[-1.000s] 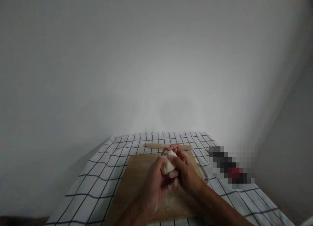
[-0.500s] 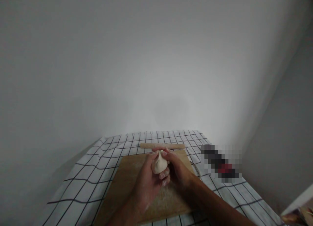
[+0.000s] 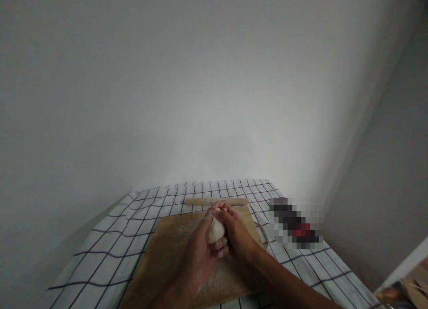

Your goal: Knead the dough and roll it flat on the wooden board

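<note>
A pale ball of dough (image 3: 216, 231), gathered to a point at its top, is cupped between both hands above the board. My left hand (image 3: 201, 246) wraps its left side and underside, with floury fingertips showing below it. Against the top and right side press the fingers and thumb of my right hand (image 3: 236, 226), which cover the gathered tip in part. Under the hands lies a wooden board (image 3: 167, 246) dusted with flour.
A wooden rolling pin (image 3: 197, 202) lies across the cloth behind the board. The white checked tablecloth (image 3: 110, 251) reaches back to a plain wall (image 3: 200, 99). To the right is a pixelated dark and red item (image 3: 297, 226). A cord-like loop (image 3: 265, 237) shows beside the board.
My right fingers have closed further over the top of the dough, hiding more of its gathered tip. The whole view has shifted slightly, so the board and rolling pin appear a little further left.
</note>
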`<action>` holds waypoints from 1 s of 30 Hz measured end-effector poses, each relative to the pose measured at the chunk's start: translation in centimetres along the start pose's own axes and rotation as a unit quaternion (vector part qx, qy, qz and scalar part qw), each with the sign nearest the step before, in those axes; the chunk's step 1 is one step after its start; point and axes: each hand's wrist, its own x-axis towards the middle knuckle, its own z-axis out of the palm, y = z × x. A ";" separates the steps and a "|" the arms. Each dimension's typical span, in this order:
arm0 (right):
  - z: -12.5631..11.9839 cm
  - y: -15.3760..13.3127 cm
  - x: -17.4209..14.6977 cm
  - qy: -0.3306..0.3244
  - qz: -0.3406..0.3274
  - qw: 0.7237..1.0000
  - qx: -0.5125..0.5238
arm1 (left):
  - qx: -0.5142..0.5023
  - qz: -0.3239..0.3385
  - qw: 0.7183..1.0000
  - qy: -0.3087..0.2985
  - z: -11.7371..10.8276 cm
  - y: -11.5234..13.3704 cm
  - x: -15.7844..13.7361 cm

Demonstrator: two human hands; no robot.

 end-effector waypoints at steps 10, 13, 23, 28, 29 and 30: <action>-1.3 0.6 0.8 -0.109 0.089 0.990 0.031 | 0.008 0.015 0.999 -0.048 -0.4 1.1 0.2; -1.5 0.8 0.9 -0.133 0.128 0.981 0.061 | 0.019 0.024 0.998 -0.053 -0.2 1.1 0.0; 0.7 1.0 -0.1 -0.012 -0.002 0.998 0.058 | 0.049 0.053 0.997 0.005 -0.3 -0.4 -0.5; 0.3 0.8 0.3 0.021 -0.032 0.998 0.046 | 0.040 0.008 0.999 -0.003 -0.5 -0.3 -0.4; 0.1 0.9 0.3 0.014 -0.010 0.999 0.042 | 0.036 0.002 0.999 -0.010 -0.6 -0.2 -0.3; -0.1 0.9 0.3 0.003 0.017 0.999 0.036 | 0.033 0.002 0.999 -0.018 -0.7 -0.1 -0.2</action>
